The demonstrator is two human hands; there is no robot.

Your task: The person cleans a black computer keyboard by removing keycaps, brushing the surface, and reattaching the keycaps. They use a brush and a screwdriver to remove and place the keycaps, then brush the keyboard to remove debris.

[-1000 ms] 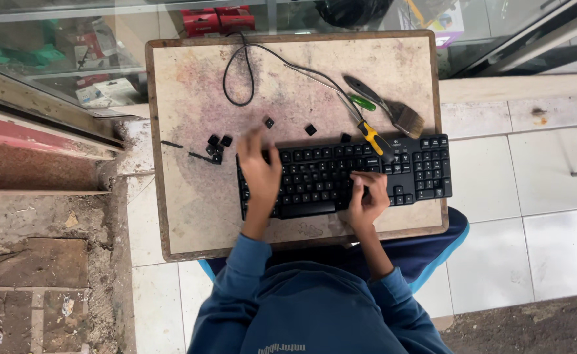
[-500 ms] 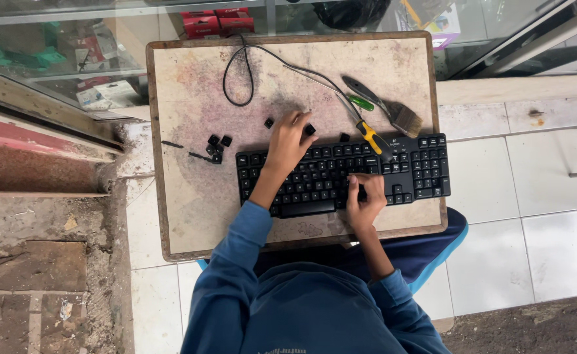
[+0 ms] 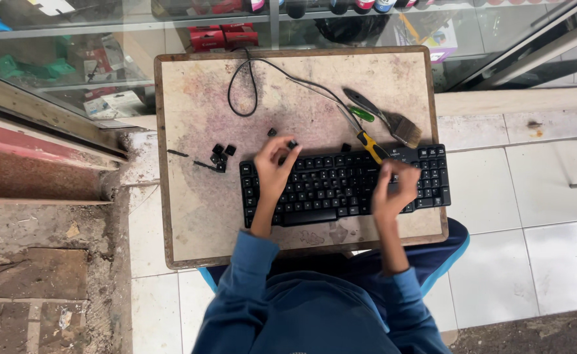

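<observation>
Our left hand (image 3: 274,169) pinches a small black keycap (image 3: 292,144) just above the top row of the black keyboard (image 3: 341,185), which lies flat on the worn bench (image 3: 190,216). Our right hand (image 3: 393,191) rests curled on the keys; whether it grips anything we cannot tell. The keycap looks light, stiff and easily dropped, so we judge a fingertip pinch by its sides best.

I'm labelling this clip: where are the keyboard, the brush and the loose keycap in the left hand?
keyboard (image 3: 328,190), head view, on the key rows at its middle.
brush (image 3: 405,129), head view, on its bristles.
keycap (image 3: 292,144), head view, on its top, at the left hand's fingertips.
</observation>
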